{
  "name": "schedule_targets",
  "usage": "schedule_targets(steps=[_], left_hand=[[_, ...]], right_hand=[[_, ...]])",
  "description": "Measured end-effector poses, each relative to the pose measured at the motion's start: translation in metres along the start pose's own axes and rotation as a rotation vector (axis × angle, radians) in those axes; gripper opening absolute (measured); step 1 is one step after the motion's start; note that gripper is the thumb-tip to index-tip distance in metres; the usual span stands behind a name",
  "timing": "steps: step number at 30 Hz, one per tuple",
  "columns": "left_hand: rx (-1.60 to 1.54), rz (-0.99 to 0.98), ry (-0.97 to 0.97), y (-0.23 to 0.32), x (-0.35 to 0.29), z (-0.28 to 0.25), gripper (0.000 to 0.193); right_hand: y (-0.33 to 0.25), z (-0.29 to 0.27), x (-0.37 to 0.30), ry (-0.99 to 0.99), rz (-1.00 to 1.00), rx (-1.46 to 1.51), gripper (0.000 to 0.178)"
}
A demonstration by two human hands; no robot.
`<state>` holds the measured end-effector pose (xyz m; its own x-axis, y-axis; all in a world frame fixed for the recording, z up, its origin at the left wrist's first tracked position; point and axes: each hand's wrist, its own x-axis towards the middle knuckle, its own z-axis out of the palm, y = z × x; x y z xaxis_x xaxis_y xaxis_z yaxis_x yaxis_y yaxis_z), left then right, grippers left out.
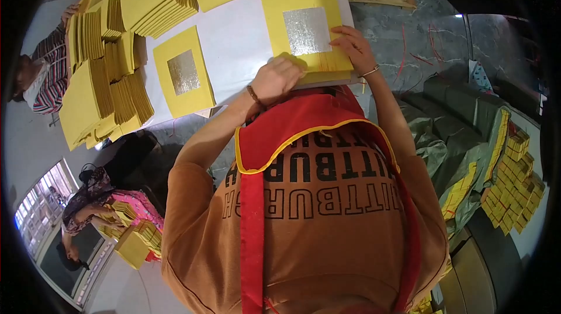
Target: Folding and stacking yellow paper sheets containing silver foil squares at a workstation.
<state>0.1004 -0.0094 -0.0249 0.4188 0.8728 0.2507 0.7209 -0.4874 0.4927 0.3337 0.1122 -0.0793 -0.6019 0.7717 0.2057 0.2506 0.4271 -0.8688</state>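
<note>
Presently | yellow rectangular paper (273, 19) with silver foil square (307, 30) ahead of curled left hand (278, 80), grip unclear; left of loosely open right hand (356, 51) | long axis points forward

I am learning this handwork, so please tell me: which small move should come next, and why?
Perhaps slide the right hand down toward the lower right corner of the yellow-and-silver paper: the left hand is at its lower left part, while the right is higher, over its right side.
</note>
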Motion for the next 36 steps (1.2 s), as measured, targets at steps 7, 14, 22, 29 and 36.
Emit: schedule_targets(steps=[7, 14, 22, 29, 36], left_hand=[[-0.533, -0.540, -0.040, -0.013, 0.003, -0.003, 0.020], [-0.627, -0.612, -0.009, -0.016, 0.004, -0.002, 0.021], [0.045, 0.159, 0.057, 0.001, 0.010, 0.000, 0.039], [0.237, 0.085, -0.113, 0.010, 0.007, 0.001, 0.052], [-0.020, 0.101, -0.095, -0.001, 0.014, -0.009, 0.037]], right_hand=[[0.002, 0.007, -0.006, 0.084, 0.139, 0.257, 0.034], [-0.008, -0.014, -0.002, -0.221, -0.043, 0.057, 0.031], [-0.001, -0.005, -0.007, -0.138, 0.025, 0.198, 0.026], [-0.004, -0.006, -0.007, -0.146, 0.120, 0.321, 0.022], [-0.002, -0.007, -0.006, -0.153, 0.156, 0.359, 0.029]])
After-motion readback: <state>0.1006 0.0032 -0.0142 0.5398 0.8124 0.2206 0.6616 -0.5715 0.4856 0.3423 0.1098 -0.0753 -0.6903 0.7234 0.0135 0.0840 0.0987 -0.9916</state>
